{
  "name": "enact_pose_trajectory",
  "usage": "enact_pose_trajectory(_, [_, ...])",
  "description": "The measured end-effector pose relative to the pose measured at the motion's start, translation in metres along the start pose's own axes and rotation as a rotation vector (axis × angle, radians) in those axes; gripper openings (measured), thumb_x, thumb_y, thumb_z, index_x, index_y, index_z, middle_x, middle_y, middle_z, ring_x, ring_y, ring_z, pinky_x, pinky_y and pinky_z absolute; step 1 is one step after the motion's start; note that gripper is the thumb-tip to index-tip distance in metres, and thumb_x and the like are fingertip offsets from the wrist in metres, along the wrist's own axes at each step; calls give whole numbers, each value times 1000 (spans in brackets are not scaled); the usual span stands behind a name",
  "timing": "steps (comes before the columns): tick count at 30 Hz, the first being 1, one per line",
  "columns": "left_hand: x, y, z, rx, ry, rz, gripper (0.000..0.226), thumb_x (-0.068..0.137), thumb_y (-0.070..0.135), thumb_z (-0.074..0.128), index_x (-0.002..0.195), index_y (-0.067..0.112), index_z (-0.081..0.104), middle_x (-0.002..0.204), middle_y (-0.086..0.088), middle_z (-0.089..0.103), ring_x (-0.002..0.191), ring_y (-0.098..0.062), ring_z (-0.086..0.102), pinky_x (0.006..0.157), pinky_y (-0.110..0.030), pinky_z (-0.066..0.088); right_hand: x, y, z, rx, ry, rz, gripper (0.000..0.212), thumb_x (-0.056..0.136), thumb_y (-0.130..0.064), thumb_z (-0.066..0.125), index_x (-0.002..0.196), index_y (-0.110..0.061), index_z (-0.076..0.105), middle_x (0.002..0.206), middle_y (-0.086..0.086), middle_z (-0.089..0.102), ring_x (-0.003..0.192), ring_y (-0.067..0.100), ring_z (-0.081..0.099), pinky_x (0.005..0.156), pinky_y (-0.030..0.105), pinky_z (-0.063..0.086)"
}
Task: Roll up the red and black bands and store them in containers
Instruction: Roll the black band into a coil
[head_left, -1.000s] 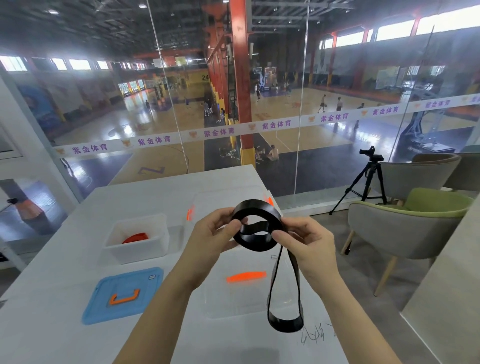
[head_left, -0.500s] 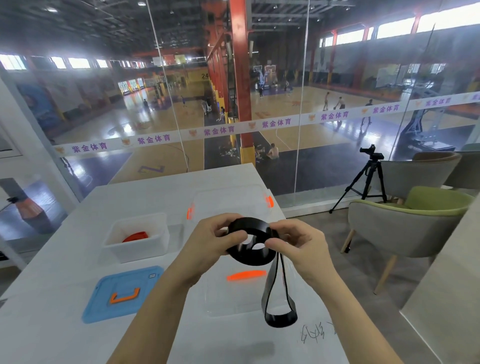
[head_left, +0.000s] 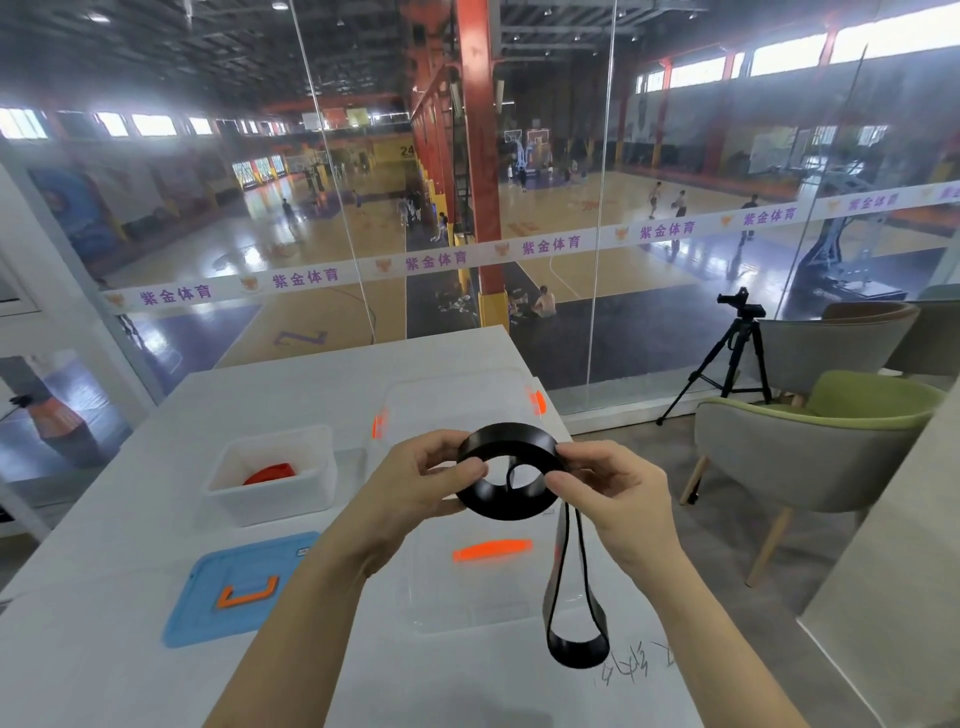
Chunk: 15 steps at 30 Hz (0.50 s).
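A black band (head_left: 501, 501) is partly coiled into a wide ring, held in the air above the table. My left hand (head_left: 415, 486) pinches the coil's left side and my right hand (head_left: 610, 493) pinches its right side. The band's loose tail hangs down in a loop (head_left: 574, 644) over the table's near right. The red band (head_left: 270, 474) lies rolled inside a small white container (head_left: 270, 499) at the left. A clear container (head_left: 467, 597) with an orange handle lies under my hands.
A blue lid (head_left: 234, 592) with an orange handle lies flat at the near left. A clear lid with orange clips (head_left: 535, 402) sits farther back. Glass wall beyond the white table (head_left: 130, 675). A green chair (head_left: 821, 447) and tripod (head_left: 732, 358) stand to the right.
The hanging tail of the black band has grown shorter as more of it went onto the coil. Both hands stayed at about the same place above the clear container.
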<state>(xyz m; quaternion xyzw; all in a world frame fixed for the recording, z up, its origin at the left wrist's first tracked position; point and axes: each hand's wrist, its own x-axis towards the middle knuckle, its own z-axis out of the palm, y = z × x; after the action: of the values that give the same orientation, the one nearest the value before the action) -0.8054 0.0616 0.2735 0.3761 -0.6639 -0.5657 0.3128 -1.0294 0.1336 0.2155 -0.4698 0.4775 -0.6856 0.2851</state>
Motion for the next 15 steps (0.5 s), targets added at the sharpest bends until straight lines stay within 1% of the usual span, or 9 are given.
enact_pose_trajectory(2, [0, 0, -3, 91, -23, 29, 36, 87, 26, 76, 123, 28, 71, 121, 3, 76, 118, -19, 69, 111, -46, 48, 0, -3, 0, -24, -18, -7, 39, 78, 4, 86, 93, -31, 83, 94, 3, 82, 90, 23, 79, 91, 39, 62])
enact_pose_trajectory(4, [0, 3, 0, 195, -60, 64, 42, 85, 22, 78, 126, 30, 70, 119, 5, 76, 117, -17, 70, 109, -42, 49, -1, -3, 1, -66, -55, -14, 39, 79, 4, 86, 92, -32, 83, 96, 0, 83, 91, 20, 79, 91, 34, 62])
enact_pose_trajectory(6, [0, 2, 7, 283, -72, 99, 37, 86, 12, 76, 119, 29, 74, 111, 4, 78, 110, -16, 72, 102, -36, 52, -2, -4, 1, -88, -77, -16, 41, 79, 4, 86, 91, -34, 82, 98, -2, 83, 93, 18, 78, 93, 33, 62])
enact_pose_trajectory(7, [0, 1, 9, 309, -53, 108, 33, 86, 11, 76, 114, 29, 76, 106, 4, 79, 105, -15, 73, 98, -34, 53, -2, -4, 1, -94, -84, -23, 40, 79, 4, 86, 91, -34, 82, 100, -2, 82, 94, 18, 78, 94, 34, 61])
enact_pose_trajectory(9, [0, 3, 12, 331, -22, 107, 26, 85, 15, 77, 107, 29, 77, 99, 4, 79, 99, -15, 74, 94, -33, 55, -2, -4, 0, -109, -100, -33, 39, 79, 4, 86, 92, -33, 82, 102, -4, 82, 97, 18, 78, 96, 36, 61])
enact_pose_trajectory(12, [1, 4, 10, 387, -36, 90, 27, 84, 24, 80, 109, 32, 76, 102, 8, 78, 101, -14, 73, 97, -36, 55, -1, -5, -2, -136, -139, -20, 40, 80, 1, 86, 92, -36, 82, 104, -8, 82, 102, 18, 77, 98, 36, 59])
enact_pose_trajectory(15, [1, 5, 11, 396, -62, 67, 22, 83, 21, 81, 103, 29, 77, 96, 5, 80, 95, -13, 75, 97, -41, 57, -2, -7, -1, -151, -166, -16, 40, 80, 0, 86, 92, -38, 83, 107, -10, 81, 105, 16, 76, 100, 34, 58])
